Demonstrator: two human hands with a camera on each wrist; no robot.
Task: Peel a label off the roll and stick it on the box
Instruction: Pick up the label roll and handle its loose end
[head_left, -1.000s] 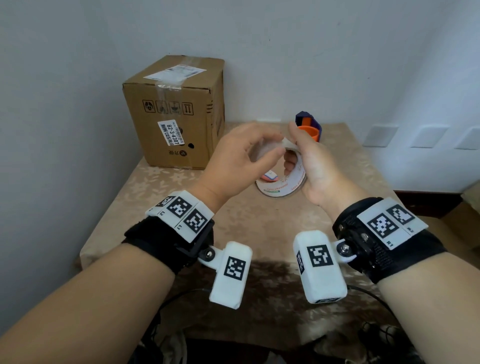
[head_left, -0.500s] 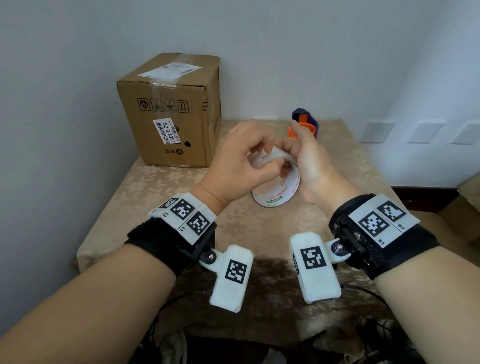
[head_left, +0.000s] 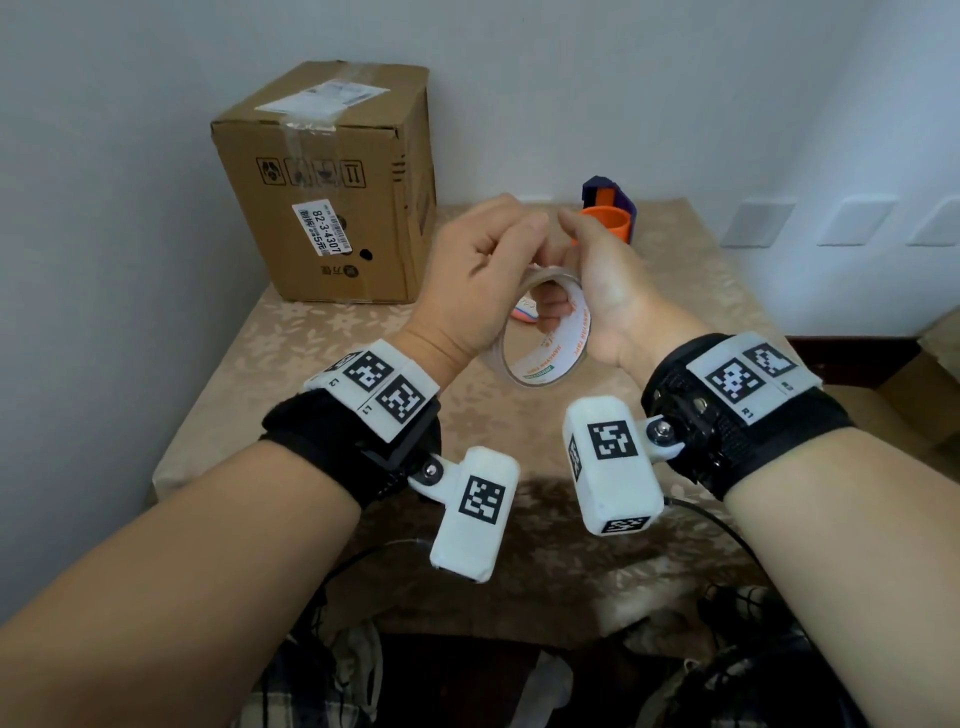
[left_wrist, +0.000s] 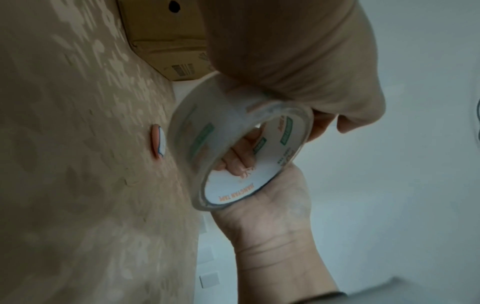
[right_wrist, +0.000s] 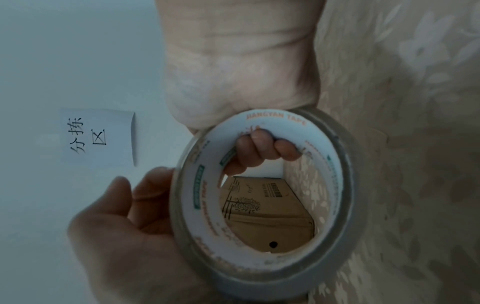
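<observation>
A roll of clear tape (head_left: 540, 375) with a white printed core is held upright above the table, in front of my chest. My right hand (head_left: 605, 296) grips it, with fingers (right_wrist: 262, 148) hooked through the core and the palm against the rim. My left hand (head_left: 478, 283) curls over the roll's top outer face (left_wrist: 233, 123), its fingertips beside my right thumb. No peeled end shows. The cardboard box (head_left: 337, 182) stands upright at the table's back left, taped shut and carrying a white label on its front. It also shows through the core (right_wrist: 267, 216).
An orange and purple tape dispenser (head_left: 608, 208) stands at the back of the table behind my hands. A small round orange and white disc (left_wrist: 159, 144) lies on the beige patterned cloth (head_left: 322, 364) under the roll. A paper note (right_wrist: 97, 137) hangs on the wall.
Both hands have lifted the roll slightly and turned it, so its opening faces me more. My left hand has slid further over the roll's top. The box has stayed put.
</observation>
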